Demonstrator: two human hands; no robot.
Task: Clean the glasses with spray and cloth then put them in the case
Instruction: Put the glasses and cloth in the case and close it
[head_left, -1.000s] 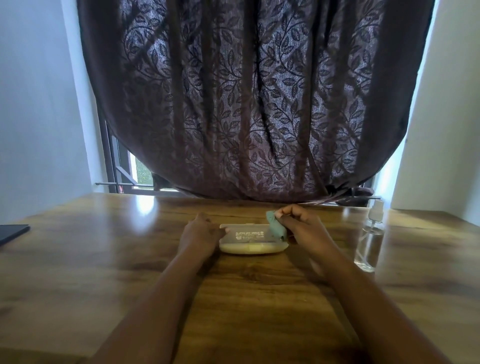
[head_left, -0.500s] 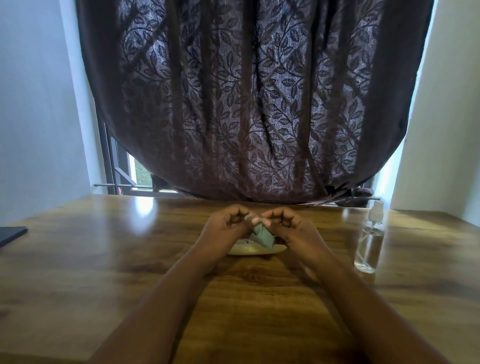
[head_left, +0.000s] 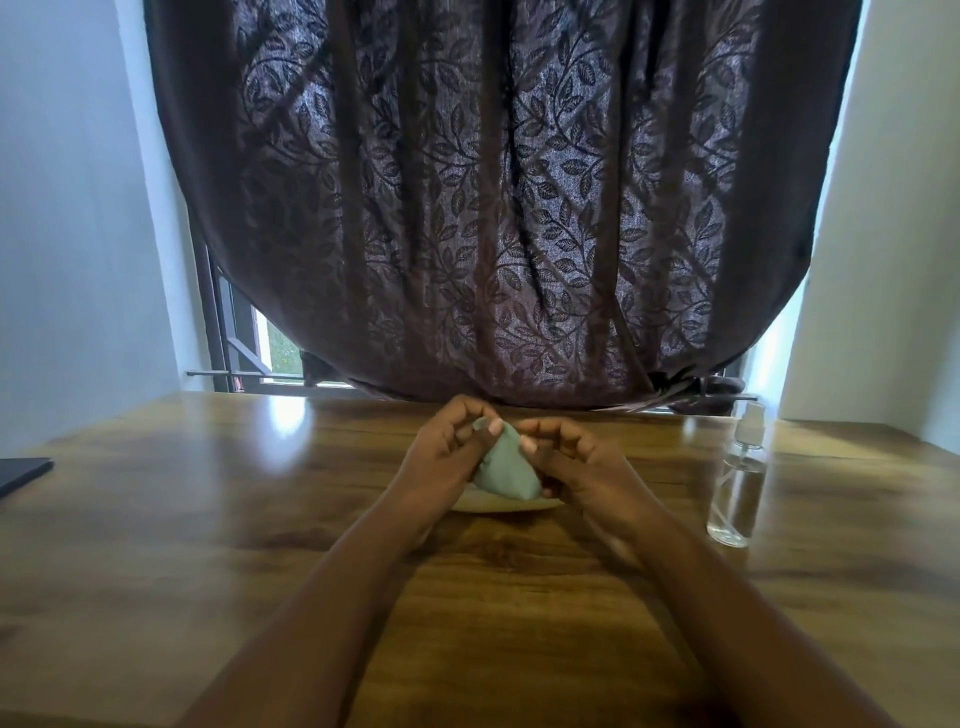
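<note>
Your left hand (head_left: 441, 457) and right hand (head_left: 576, 462) both pinch the green cloth (head_left: 506, 470) with curled fingers at frame center, just above the pale case (head_left: 498, 504), which shows only as a sliver on the wooden table (head_left: 208, 519). The clear spray bottle (head_left: 740, 478) stands upright at right, well apart from your hands; no readable label. Dark flat object (head_left: 23, 473) at the left edge, leaf-patterned curtain (head_left: 493, 208) filling the upper frame.
</note>
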